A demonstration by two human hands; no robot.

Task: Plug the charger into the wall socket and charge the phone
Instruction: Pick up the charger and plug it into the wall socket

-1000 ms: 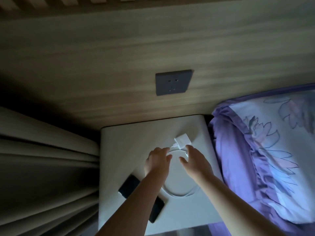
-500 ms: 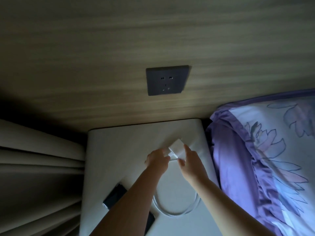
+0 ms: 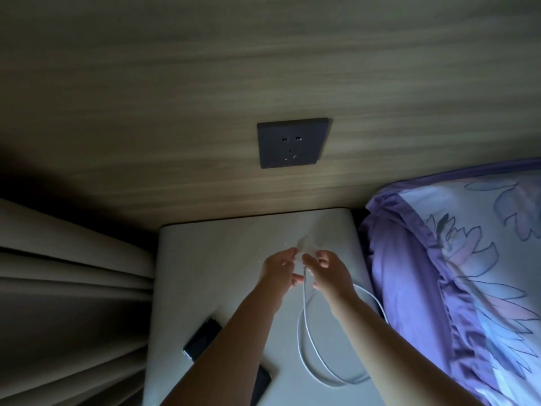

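A white charger block (image 3: 306, 247) is lifted a little above the white bedside table (image 3: 210, 259), pinched between my left hand (image 3: 279, 269) and my right hand (image 3: 328, 271). Its white cable (image 3: 304, 347) hangs from the block and loops on the tabletop. A dark grey wall socket (image 3: 292, 143) sits on the wooden wall above the table, well clear of the charger. The black phone (image 3: 202, 341) lies flat near the table's front left, partly hidden under my left forearm.
Beige curtains (image 3: 67, 288) hang to the left of the table. A bed with a purple floral pillow (image 3: 468, 273) lies close along the table's right side. The room is dim.
Both hands have picked the charger block up off the table and raised it; the cable now trails down from it. The camera has moved closer to the wall.
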